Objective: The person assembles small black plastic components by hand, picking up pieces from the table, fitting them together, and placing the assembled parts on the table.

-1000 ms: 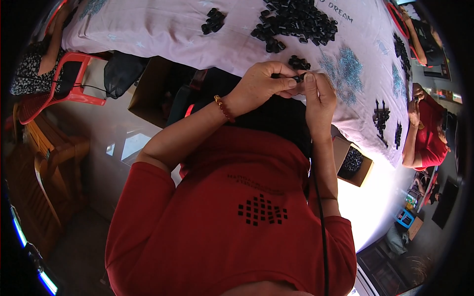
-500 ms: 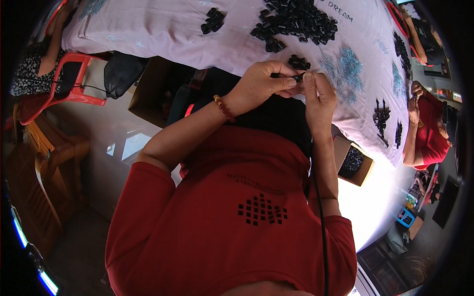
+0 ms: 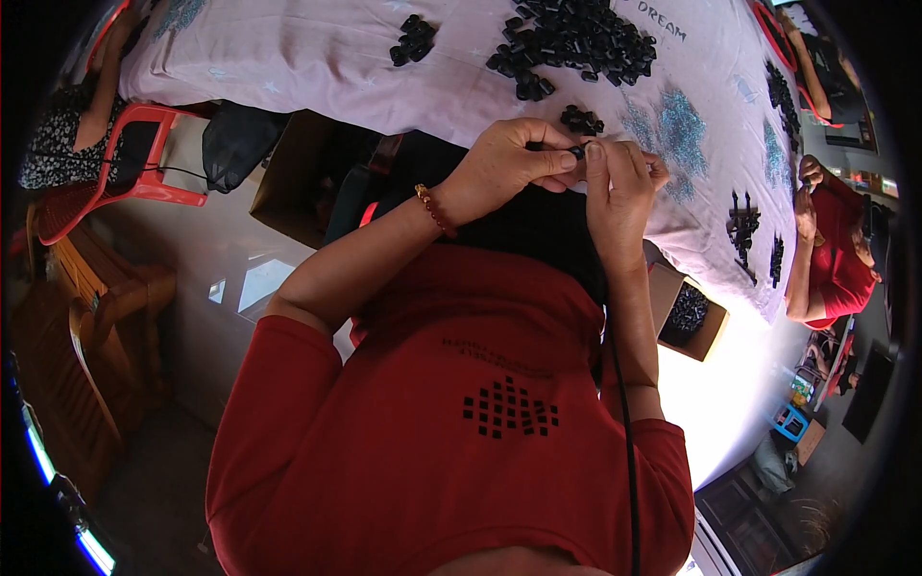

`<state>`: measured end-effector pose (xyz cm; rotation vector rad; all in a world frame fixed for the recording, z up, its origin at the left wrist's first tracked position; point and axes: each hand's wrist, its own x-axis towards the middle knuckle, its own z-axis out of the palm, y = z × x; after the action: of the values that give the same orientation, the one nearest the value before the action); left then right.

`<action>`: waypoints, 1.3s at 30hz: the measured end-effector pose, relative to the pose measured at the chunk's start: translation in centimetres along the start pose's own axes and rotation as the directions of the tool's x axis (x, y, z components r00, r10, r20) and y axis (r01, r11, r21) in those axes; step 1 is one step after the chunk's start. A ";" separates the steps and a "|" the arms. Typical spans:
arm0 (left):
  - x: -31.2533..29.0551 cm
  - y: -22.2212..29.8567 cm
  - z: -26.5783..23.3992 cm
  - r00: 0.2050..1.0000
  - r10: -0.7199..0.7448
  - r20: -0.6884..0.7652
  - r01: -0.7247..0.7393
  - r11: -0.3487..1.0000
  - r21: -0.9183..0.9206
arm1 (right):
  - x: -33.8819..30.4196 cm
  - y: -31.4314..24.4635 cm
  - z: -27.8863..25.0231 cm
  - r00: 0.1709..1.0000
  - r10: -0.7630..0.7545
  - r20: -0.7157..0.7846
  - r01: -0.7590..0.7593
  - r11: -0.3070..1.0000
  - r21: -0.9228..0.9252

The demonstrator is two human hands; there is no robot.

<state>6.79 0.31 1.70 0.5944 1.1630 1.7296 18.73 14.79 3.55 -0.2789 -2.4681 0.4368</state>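
Note:
My left hand (image 3: 507,165), with a beaded bracelet at the wrist, is closed on a small black plastic part (image 3: 577,152) held over the table's near edge. The part's dark end pokes out past the thumb; the rest is hidden by the fingers. Right beside it, my right hand (image 3: 619,190) is closed in a pinch, thumb tip near the part's end. Whatever lies between those fingertips is too small to make out. Just beyond my hands, a little cluster of black parts (image 3: 582,120) rests on the pale pink tablecloth (image 3: 317,58).
A large heap of black parts (image 3: 600,48) lies farther back, with a smaller group (image 3: 414,41) to its left. Thin black pieces (image 3: 742,228) lie at right. Below stands an open cardboard box (image 3: 713,333) of small dark parts. A co-worker (image 3: 840,254) sits at right; a red chair (image 3: 158,144) stands left.
My right hand has shifted slightly, its fingers drawing a little away from the black part and turning to the right. My left hand keeps its hold in the same place.

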 end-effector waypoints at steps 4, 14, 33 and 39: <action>0.0 0.0 -0.1 1.000 -0.026 0.009 0.027 0.999 -0.046 | 0.1 -0.1 -0.1 0.999 -0.039 -0.011 0.038 0.999 -0.038; 0.0 -0.1 0.1 0.998 -0.068 0.002 0.068 0.989 -0.130 | 0.1 -0.4 -0.2 1.000 -0.019 -0.002 0.019 1.000 0.014; -1.2 1.2 1.7 0.975 0.174 -0.142 -0.087 0.875 0.477 | -0.2 -0.9 0.3 1.000 -0.008 0.016 0.008 1.000 0.019; -0.9 0.8 1.2 0.992 0.022 -0.126 -0.008 0.993 0.115 | 0.2 -1.1 -0.8 0.994 -0.077 0.079 0.078 0.997 -0.013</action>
<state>7.79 -0.06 3.02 0.5695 1.3580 1.7429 18.95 14.00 4.68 -0.1750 -2.5503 0.4017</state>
